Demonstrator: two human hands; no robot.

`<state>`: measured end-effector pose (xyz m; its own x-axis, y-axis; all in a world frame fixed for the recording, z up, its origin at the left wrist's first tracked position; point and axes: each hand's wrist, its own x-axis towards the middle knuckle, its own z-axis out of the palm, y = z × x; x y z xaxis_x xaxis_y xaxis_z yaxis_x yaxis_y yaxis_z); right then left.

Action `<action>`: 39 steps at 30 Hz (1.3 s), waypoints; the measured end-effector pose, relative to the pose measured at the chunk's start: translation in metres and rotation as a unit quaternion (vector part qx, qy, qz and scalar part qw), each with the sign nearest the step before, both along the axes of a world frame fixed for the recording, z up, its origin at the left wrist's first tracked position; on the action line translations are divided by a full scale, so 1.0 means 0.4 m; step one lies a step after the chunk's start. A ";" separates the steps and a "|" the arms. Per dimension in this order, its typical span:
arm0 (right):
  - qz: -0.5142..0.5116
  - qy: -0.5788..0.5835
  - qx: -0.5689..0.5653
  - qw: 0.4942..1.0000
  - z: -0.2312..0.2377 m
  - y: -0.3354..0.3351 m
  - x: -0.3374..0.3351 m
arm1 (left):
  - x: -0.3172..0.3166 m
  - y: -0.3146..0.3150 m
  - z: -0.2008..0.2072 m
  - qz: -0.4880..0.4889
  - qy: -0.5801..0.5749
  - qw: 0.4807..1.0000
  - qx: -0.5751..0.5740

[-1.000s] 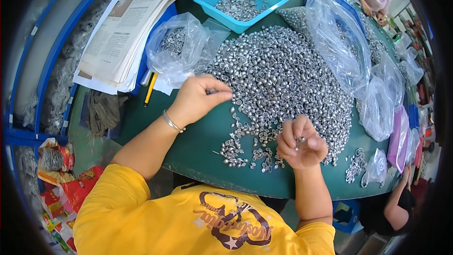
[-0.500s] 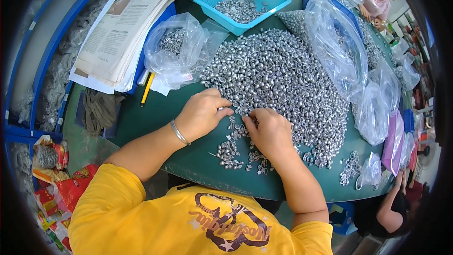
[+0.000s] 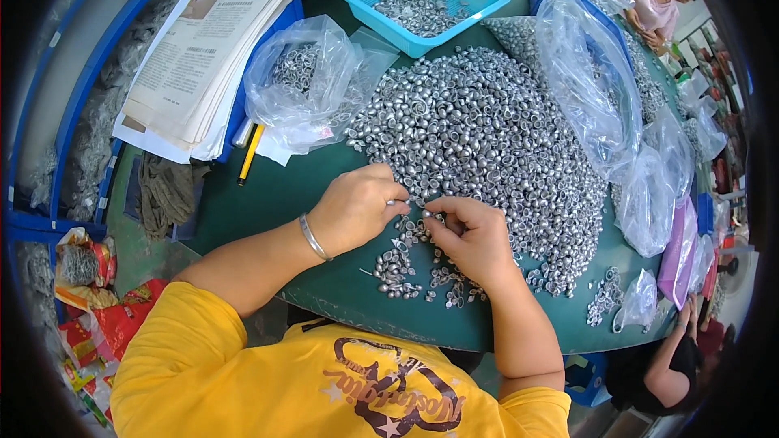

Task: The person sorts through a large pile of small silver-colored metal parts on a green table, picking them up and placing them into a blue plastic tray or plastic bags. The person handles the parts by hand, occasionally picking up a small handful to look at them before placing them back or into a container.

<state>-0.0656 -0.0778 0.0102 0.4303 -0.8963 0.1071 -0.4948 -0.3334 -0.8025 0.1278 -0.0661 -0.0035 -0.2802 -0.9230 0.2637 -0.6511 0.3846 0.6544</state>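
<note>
A large heap of small silver metal cap-like pieces [image 3: 495, 138] spreads over the green table. At its near edge, my left hand [image 3: 359, 204], with a silver bangle on the wrist, is pinched closed. A pale glint shows at its fingertips, too small to name. Close beside it, my right hand [image 3: 475, 237] pinches a small silver metal piece [image 3: 439, 216] between thumb and forefinger. The fingertips of both hands are near each other but apart. Nearer to me lie small groups of silver pieces [image 3: 395, 269] and open ring-like pieces [image 3: 451, 282], partly under my right hand.
A turquoise basket [image 3: 422, 39] holding silver pieces stands at the back. To the left are a clear bag of rings [image 3: 296, 73], a yellow-black pencil [image 3: 251, 156] and stacked papers [image 3: 207, 49]. Clear bags [image 3: 584, 81] line the right. Two other people sit at the right.
My hands have drawn slightly toward me and right, off the heap's edge. My right fingers have turned, and the small silver piece now shows between them.
</note>
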 end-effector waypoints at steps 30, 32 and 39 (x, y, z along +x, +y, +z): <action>-0.064 0.197 -0.145 0.968 0.013 0.012 0.017 | 0.018 -0.016 0.022 0.064 0.086 0.994 0.022; -0.062 0.210 -0.151 0.964 0.020 0.015 0.026 | 0.031 -0.027 0.021 0.103 0.128 0.986 0.041; -0.058 0.234 -0.141 0.960 0.016 0.011 0.023 | 0.029 -0.015 0.015 -0.022 0.018 0.999 0.041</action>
<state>-0.0563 -0.0733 0.0167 0.3898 -0.9048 0.1717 -0.8264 -0.4259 -0.3683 0.1395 -0.0721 0.0027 -0.3125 -0.9291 0.1977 -0.6098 0.3558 0.7082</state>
